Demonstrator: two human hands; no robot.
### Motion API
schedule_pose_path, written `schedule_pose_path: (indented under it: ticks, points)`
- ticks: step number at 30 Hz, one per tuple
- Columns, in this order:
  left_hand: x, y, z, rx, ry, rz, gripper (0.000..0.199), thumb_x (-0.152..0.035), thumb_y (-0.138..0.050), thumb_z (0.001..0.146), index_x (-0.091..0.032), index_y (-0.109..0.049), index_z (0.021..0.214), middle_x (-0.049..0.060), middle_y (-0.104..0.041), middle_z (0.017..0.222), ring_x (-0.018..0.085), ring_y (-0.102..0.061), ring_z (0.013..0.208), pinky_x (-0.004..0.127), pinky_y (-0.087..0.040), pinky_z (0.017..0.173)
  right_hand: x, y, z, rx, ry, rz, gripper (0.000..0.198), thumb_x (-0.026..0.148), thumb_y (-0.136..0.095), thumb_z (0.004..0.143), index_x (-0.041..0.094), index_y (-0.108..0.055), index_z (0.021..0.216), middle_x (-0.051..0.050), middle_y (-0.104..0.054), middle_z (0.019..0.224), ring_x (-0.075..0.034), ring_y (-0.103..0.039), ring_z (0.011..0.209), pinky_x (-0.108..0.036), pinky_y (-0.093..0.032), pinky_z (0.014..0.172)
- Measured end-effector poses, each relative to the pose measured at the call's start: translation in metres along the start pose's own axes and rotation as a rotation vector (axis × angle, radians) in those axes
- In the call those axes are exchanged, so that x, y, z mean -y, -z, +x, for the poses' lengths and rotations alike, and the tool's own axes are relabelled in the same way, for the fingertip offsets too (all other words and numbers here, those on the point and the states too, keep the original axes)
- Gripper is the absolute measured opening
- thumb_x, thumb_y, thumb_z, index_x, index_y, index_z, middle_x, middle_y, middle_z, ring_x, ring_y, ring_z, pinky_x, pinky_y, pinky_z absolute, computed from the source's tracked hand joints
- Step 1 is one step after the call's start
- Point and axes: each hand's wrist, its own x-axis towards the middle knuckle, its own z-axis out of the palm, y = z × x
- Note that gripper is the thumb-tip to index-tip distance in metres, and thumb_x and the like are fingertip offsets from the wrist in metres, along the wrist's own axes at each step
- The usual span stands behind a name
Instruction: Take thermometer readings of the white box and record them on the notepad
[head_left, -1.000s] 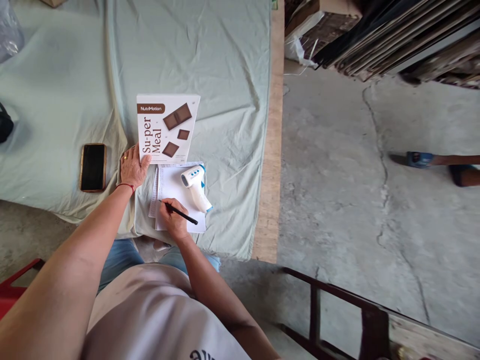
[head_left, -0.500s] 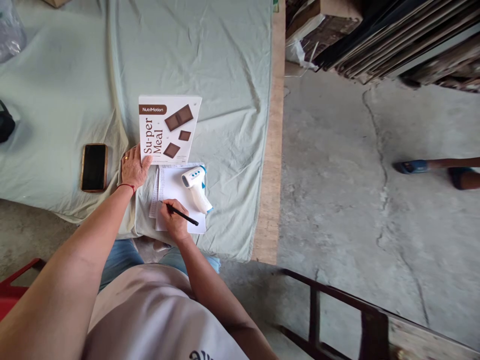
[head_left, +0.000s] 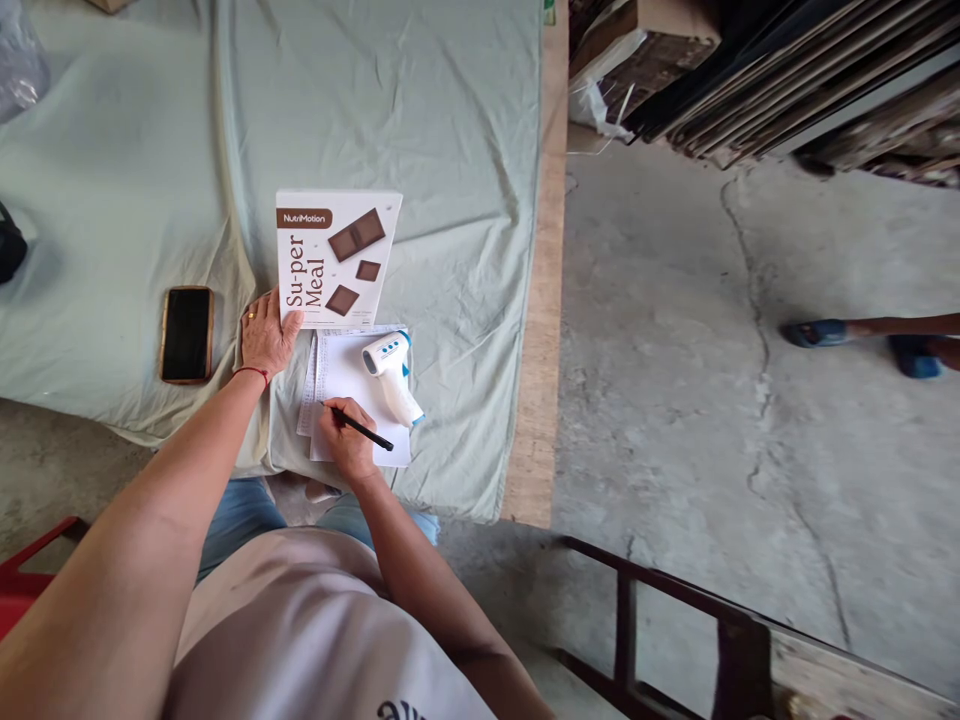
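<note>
The right hand (head_left: 347, 437) is closed around a black pen (head_left: 370, 432), its tip at the paper sheets (head_left: 341, 365). The left hand (head_left: 266, 338) clamps the lower left corner of a NutriMotion Su-per Meal box (head_left: 341, 258), thumb on the front, just beyond the sheets. A white-and-blue infrared thermometer (head_left: 395, 382) lies on the paper; left of the left hand, a smartphone (head_left: 187, 335) rests on the cloth-covered bench (head_left: 536, 420).
</note>
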Motion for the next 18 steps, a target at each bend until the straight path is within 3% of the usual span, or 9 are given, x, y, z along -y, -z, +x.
schedule_pose_path:
  ticks: [18]
  points:
    - [0.0009,-0.0007,0.0003,-0.016,-0.018,0.019,0.083,-0.068,-0.005,0.095,-0.012,-0.047,0.14,0.02,-0.058,0.132,0.032,-0.051,0.125,0.045,-0.039,0.104,-0.004,-0.0001,-0.0014,-0.045,0.043,-0.046,0.016,0.028,-0.049,0.084,0.02,-0.063,0.08,0.0,-0.062,0.068,-0.014,-0.057,0.061,-0.028,-0.048,0.062]
